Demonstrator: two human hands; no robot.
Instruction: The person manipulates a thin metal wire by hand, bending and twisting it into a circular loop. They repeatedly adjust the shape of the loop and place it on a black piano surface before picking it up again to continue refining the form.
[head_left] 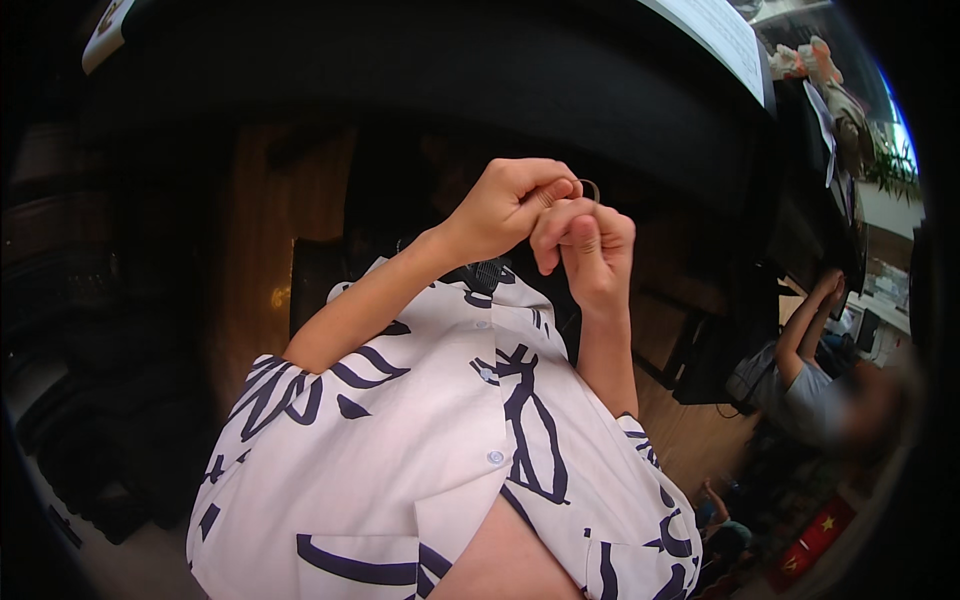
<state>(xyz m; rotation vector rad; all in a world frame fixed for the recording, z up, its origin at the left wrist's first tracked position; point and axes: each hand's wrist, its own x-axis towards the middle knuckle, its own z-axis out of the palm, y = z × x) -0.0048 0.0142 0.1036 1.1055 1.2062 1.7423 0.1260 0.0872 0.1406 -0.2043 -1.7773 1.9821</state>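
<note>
Both hands are raised together in front of my chest, touching or nearly touching. My left hand (510,207) is closed, its thumb pressed against the curled fingers. Just to its right and slightly nearer, my right hand (592,250) is closed too, with its thumb against the bent fingers. A thin brownish loop (596,189) arches above the knuckles from one hand to the other. Both hands pinch it, but its ends are hidden in the fingers. Whether it is a band or a cord I cannot make out.
A black table (400,70) spans the far side, with a white sheet (712,40) at its right. Another person with forearms raised (805,340) sits at the right. A red flag (815,545) shows at lower right. The wooden floor (690,435) lies below.
</note>
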